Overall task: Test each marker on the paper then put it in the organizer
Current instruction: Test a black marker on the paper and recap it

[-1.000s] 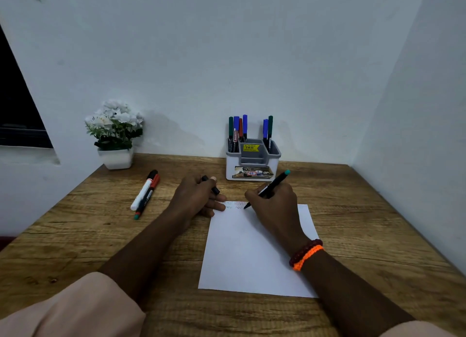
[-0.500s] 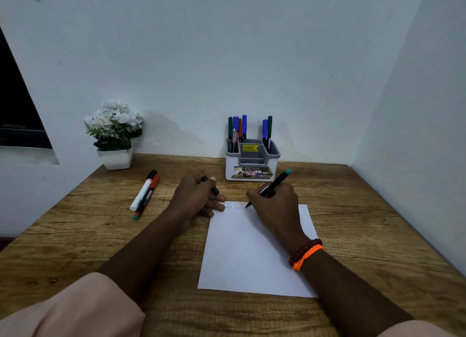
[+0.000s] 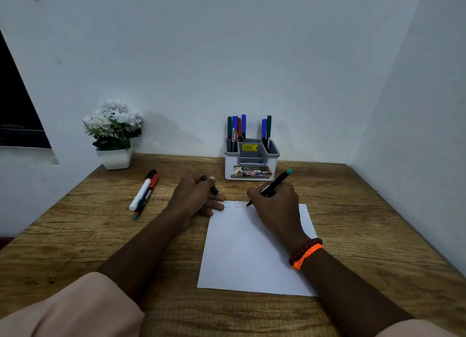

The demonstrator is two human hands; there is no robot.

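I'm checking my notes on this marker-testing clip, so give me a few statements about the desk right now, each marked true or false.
1. The right hand holds a marker with its tip on the paper. True.
2. The left hand is open and flat on the table. False: its fingers are curled round a small black cap.
3. The organizer holds no markers. False: several stand in it.
4. Two markers lie on the table left of the hands. True.
5. The potted plant stands to the right of the organizer. False: it is on the left.
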